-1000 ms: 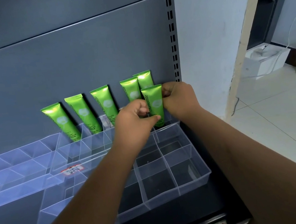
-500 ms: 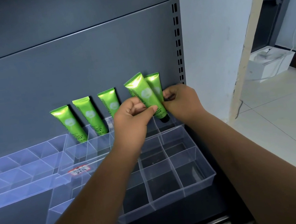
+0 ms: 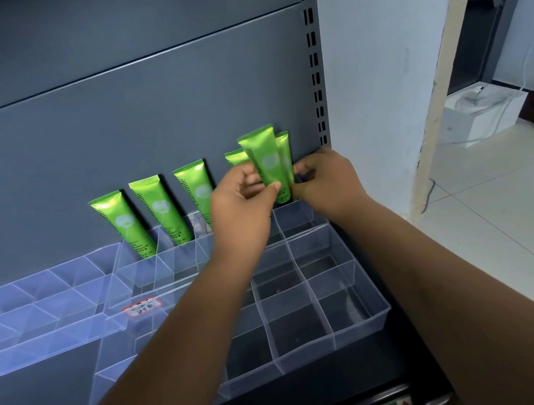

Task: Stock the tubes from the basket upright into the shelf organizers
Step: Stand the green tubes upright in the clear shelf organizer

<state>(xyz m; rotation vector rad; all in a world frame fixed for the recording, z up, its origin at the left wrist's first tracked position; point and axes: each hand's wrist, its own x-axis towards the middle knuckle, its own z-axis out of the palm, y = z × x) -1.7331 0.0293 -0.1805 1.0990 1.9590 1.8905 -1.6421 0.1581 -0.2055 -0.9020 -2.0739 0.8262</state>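
A green tube (image 3: pixel 264 159) stands almost upright over the back right cells of the clear organizer (image 3: pixel 358 310). My left hand (image 3: pixel 243 213) pinches its lower part from the left. My right hand (image 3: pixel 327 186) holds its bottom end from the right, fingers curled. Behind it, another green tube (image 3: pixel 285 154) stands against the grey back panel, and one more (image 3: pixel 234 158) peeks out behind my left hand. Three further tubes (image 3: pixel 123 223) (image 3: pixel 159 209) (image 3: pixel 196 192) lean in the back row to the left. The basket is out of view.
A second clear divided organizer (image 3: pixel 31 307) lies at the left on the shelf, with a red-edged label (image 3: pixel 142 306) on its front. The shelf upright (image 3: pixel 315 56) and a white wall stand at the right. A white box (image 3: pixel 484 111) sits on the tiled floor.
The held tube has swung from tilted leftwards to nearly upright, and it sits slightly higher in view. Both hands stay on it in the same place.
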